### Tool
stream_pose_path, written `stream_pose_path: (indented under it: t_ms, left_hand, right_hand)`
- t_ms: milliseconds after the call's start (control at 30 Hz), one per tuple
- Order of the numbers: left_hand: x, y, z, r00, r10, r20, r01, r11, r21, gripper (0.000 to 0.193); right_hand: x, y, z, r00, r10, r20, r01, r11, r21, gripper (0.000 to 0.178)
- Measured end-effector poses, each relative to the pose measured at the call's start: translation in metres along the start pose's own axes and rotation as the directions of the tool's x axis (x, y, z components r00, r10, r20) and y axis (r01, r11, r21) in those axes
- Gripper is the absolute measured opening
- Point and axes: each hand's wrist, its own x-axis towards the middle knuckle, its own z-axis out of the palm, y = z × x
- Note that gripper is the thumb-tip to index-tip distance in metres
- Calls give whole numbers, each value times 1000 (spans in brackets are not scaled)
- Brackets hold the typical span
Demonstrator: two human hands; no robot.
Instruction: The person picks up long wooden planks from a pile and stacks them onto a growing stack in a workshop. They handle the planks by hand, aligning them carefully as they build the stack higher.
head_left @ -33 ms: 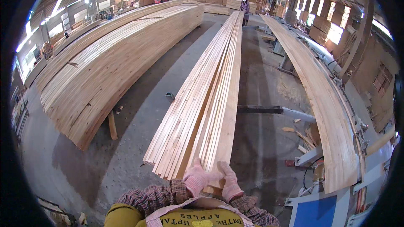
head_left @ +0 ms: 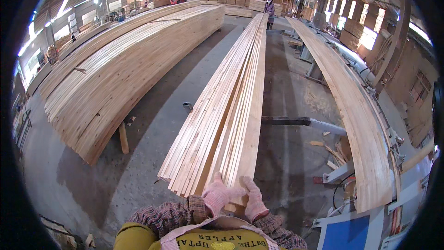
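Observation:
A long stack of pale wooden boards (head_left: 230, 111) runs away from me down the middle of the hall. Both my hands wear pink knit gloves and are at its near end. My left hand (head_left: 218, 195) lies curled over the end of the top right boards. My right hand (head_left: 255, 202) grips the same board end (head_left: 240, 176) from the right side. My plaid sleeves and an apron show at the bottom edge.
A wide pile of boards (head_left: 120, 74) fills the left. Another long row of boards (head_left: 358, 111) lies on a machine table at right, with a blue panel (head_left: 350, 234) near me. A metal beam (head_left: 296, 121) and wood scraps (head_left: 333, 153) lie on the concrete floor. A person (head_left: 269, 10) stands at the stack's far end.

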Motion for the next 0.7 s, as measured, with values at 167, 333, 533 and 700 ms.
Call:
stream_pose_path:
  t_ms: [167, 333, 533, 700]
  left_hand:
    - [-37, 20, -28, 998, 19, 56, -11, 990, -143, 113]
    - [14, -32, -24, 999, 49, -7, -50, 992, -114, 115]
    - [-8, -45, -35, 966, 184, 184, -53, 831, -553, 111]
    - [-11, -72, -30, 929, 278, 245, 1, 659, -752, 96]
  right_hand:
    - [-19, -6, 18, 997, -46, 60, 46, 999, 3, 54]
    - [-1, 16, 26, 991, -38, 127, 34, 999, 33, 47]
    - [-26, 13, 36, 991, -2, 131, 2, 1000, -6, 37]
    - [-14, 35, 27, 975, -158, 157, 199, 935, -292, 36]
